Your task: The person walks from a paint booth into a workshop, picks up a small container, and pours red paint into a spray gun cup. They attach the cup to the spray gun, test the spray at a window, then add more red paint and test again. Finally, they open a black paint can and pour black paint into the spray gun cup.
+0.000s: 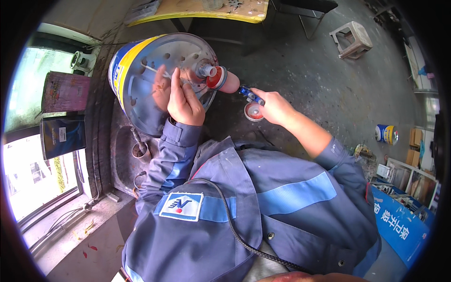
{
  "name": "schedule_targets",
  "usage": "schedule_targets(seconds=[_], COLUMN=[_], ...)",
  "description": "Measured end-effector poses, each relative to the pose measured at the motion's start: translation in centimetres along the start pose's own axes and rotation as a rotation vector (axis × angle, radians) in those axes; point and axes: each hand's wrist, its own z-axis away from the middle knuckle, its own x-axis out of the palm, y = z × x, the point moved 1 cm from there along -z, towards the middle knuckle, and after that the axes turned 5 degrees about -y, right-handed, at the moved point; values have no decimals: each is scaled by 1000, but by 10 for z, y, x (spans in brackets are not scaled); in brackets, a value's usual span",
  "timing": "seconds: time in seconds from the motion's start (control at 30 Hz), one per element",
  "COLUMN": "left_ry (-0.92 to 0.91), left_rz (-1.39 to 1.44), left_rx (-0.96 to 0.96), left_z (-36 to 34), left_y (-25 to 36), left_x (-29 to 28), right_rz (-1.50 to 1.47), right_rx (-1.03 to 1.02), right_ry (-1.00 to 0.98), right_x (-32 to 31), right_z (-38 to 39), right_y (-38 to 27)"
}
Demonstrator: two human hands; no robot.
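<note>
My left hand point(186, 104) is raised over the metal top of a large drum point(141, 110), index finger upright. A thin white stick point(151, 69) slants to its fingertips and seems held there; the exact grip is partly hidden. The shiny top mirrors the hand. My right hand point(275, 107) is closed on a spray gun point(252, 95) with blue parts. Ahead of it is a cup point(229, 83) with a red rim and pinkish side. A small clear plastic container point(206, 70) stands beside the cup on the drum. Just under the gun is a round lid point(254, 112), white and red.
A yellow-edged table point(197, 11) stands at the back, with a stool point(352, 40) at the far right. A small pot point(141, 151) with a handled tool is left of my left sleeve. Further right are a paint can point(386, 134) and a blue box point(399, 225). Windows line the left.
</note>
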Motion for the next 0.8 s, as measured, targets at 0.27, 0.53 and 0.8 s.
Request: schedule_targets(seconds=[0.27,0.53,0.8], left_ry=[-217,-382,-431], left_rz=[-119,-481,-671], left_rx=[221,480,648], left_z=[-20,-65,-98], left_y=[19,46,75], left_x=[-6,-63,-124], right_rz=[-199,-400,-457], right_rx=[-79,-273,-553], right_ry=[25,78,180], right_x=[15,19,2], right_z=[-6,-40,-62], right_y=[-10,-68,-128])
